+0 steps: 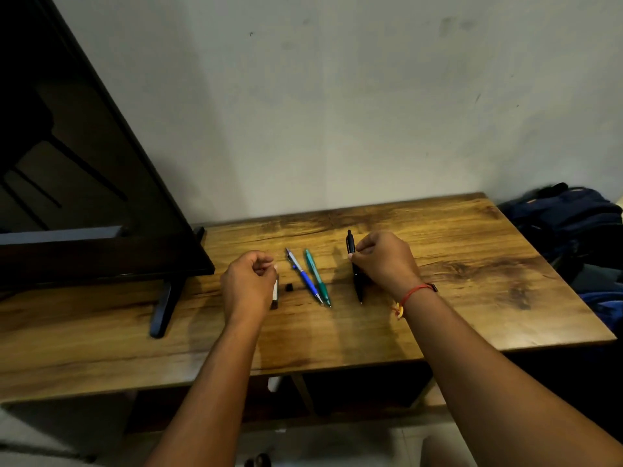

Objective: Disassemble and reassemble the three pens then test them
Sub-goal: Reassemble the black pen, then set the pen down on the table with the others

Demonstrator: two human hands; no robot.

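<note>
Right hand (381,261) grips black pen (350,245), mid-barrel hidden. Left hand (249,281) curled beside a half-hidden small part (275,294); hold cannot be told. Blue pen (305,276) and green pen (317,277) lie between them on counter (455,281).

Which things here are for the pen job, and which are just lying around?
For the pen job:
black pen, gripped by the right hand
blue pen and green pen, lying side by side
small black piece on the table
slim part, held by the left hand

Just lying about:
television
dark blue bag beside the table
</note>
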